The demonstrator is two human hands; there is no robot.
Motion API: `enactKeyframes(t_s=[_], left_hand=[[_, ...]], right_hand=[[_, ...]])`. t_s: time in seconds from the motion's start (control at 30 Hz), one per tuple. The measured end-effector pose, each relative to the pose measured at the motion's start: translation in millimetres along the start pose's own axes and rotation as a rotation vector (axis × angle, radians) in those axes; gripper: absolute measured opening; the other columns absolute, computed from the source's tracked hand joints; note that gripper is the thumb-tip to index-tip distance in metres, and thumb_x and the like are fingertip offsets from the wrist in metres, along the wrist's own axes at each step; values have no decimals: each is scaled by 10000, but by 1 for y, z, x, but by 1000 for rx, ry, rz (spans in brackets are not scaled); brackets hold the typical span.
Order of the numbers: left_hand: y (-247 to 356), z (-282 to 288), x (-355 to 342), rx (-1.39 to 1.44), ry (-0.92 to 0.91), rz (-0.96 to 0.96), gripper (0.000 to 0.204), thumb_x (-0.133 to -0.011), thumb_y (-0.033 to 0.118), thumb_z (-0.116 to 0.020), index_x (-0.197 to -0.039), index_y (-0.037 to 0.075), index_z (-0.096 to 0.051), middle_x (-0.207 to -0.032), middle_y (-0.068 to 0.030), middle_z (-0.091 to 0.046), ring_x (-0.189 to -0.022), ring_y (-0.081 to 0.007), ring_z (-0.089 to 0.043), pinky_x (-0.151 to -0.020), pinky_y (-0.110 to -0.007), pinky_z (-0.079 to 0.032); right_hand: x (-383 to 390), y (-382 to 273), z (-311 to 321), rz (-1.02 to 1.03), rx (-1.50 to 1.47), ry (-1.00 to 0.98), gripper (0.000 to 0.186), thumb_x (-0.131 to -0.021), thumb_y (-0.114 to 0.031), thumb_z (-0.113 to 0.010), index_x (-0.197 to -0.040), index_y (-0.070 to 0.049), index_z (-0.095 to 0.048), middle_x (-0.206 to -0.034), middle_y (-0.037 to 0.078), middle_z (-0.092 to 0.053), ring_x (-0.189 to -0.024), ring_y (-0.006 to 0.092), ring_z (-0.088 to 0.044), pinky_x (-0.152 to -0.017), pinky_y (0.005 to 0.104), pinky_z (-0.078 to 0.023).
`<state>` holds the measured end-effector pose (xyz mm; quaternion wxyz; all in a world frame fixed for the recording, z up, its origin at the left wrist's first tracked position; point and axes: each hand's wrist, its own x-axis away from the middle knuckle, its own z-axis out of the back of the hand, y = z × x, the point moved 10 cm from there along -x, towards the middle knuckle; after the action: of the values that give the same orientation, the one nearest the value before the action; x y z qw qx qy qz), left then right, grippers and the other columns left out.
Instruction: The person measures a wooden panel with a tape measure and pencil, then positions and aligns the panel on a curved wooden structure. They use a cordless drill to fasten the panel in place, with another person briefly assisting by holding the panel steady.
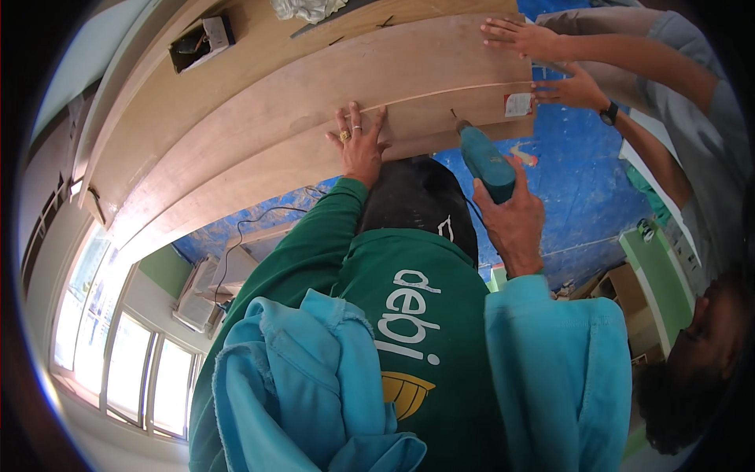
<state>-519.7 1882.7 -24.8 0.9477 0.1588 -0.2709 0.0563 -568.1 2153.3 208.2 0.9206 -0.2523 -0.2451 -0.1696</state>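
A long pale wooden panel (307,75) stretches across in front of me, with a raised edge or seam running along it. My left hand (361,153) lies on the panel near that seam, fingers spread, with rings on it. In my right hand (515,220) is a teal power drill (486,161), gripped from behind. Its thin bit points away from me, with the tip at or just above the near strip of the panel; whether it touches I cannot tell. A white-and-red label (517,105) sticks to the panel's right end.
At the right, another person's two hands (515,38) rest on the panel's end. An open box (200,46) and crumpled plastic (305,8) lie at the far side. Blue sheeting (578,197) covers the floor. A dark cable (240,236) trails at the left, near windows (130,362).
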Motion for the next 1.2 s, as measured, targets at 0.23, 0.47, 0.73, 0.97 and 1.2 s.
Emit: enactKeyframes(t_s=[0.23,0.47,0.73,0.97,1.2], left_hand=[[1,0,0,19,-7,-10,957,-846,345,-849,-1630,502,-323,-1773,-128,-142,-1612,-484,-89,-1124,-869,-197],[1,0,2,19,-7,-16,951,-849,332,-849,-1630,491,-331,-1772,-135,-141,-1611,-491,-78,-1124,-871,-193],[3,-2,-1,19,1,-26,962,-836,345,-857,-1628,498,-333,-1772,-124,-148,-1612,-485,-84,-1119,-874,-198],[0,-4,1,24,9,-25,948,-839,355,-847,-1629,492,-342,-1774,-127,-134,-1612,-486,-77,-1118,-874,-198],[3,-2,-2,35,-21,-33,935,-857,342,-836,-1633,488,-334,-1775,-137,-121,-1614,-489,-59,-1121,-871,-195]], right_hand=[[-1,-2,0,-2,22,1,557,-883,-360,-808,-1348,-144,-592,-872,220,-754,-808,457,-744,-720,513,-579],[1,-2,1,14,25,15,558,-881,-355,-809,-1349,-141,-591,-860,225,-749,-803,458,-742,-714,514,-577],[0,0,-2,-10,39,12,560,-883,-368,-804,-1347,-135,-594,-866,227,-749,-795,452,-742,-718,517,-577],[-6,0,-7,-3,62,-7,559,-888,-374,-793,-1351,-130,-595,-873,236,-749,-809,449,-744,-722,513,-577],[-7,-1,-11,4,81,-7,574,-880,-370,-794,-1362,-128,-596,-871,232,-748,-806,451,-741,-713,514,-572]])
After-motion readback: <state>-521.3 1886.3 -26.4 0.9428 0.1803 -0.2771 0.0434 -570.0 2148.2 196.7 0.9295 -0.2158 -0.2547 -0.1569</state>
